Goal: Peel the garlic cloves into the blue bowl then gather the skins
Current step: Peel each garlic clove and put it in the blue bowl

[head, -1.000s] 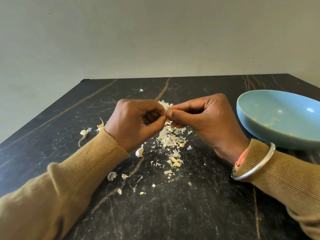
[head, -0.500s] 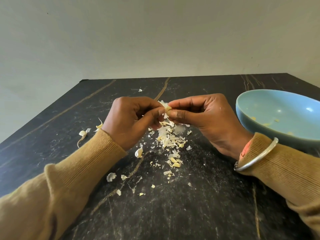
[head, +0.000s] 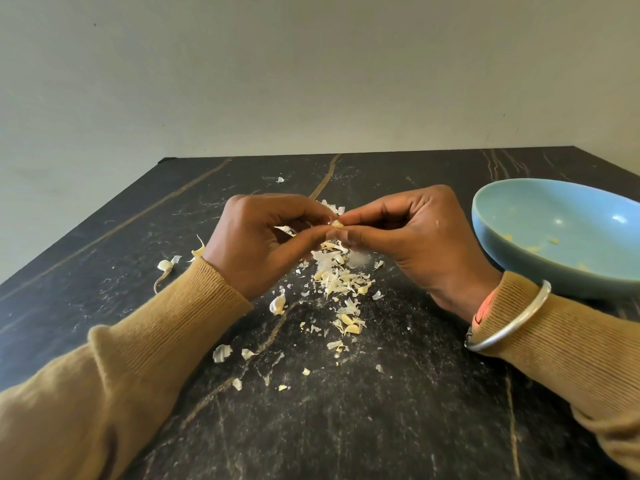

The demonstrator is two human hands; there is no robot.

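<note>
My left hand and my right hand meet fingertip to fingertip above the dark table. Between them they pinch a small pale garlic clove, mostly hidden by the fingers. Right below lies a heap of white and yellowish garlic skins. The blue bowl stands to the right of my right hand, with a few small yellow bits inside.
Loose skin pieces are scattered toward me and a stalk-like piece lies left of my left wrist. The table's far edge meets a plain wall. A metal bangle sits on my right wrist.
Both hands have risen slightly and opened a small gap, so the clove now shows between the fingertips. The skin heap and the bowl have stayed where they were.
</note>
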